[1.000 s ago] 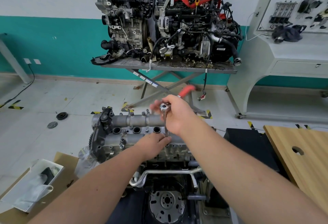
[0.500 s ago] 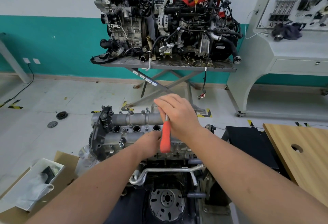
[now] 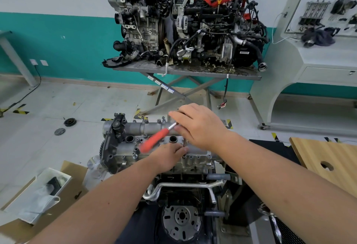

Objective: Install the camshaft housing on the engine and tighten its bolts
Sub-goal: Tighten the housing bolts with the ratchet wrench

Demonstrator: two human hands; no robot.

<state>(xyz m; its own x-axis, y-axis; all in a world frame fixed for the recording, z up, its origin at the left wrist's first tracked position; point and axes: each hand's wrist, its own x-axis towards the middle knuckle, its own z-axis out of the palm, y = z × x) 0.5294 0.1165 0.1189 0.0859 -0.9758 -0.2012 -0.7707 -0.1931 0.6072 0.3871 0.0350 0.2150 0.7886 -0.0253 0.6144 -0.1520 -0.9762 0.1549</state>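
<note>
A: Your right hand gripped the red-handled steel ratchet; its handle had swung from pointing toward you round to the left.

B: Mid-tightening, likely. Your left hand steadied its shaft on the grey cast-aluminium camshaft housing, seated atop the engine.

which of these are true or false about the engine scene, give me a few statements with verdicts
1. The right hand holds a ratchet with a red handle. True.
2. The left hand rests on the wooden board. False: it rests on the camshaft housing.
3. Two more engines sit on a metal table behind. True.
4. The cardboard box lies on the person's right. False: it lies on the left.
</note>
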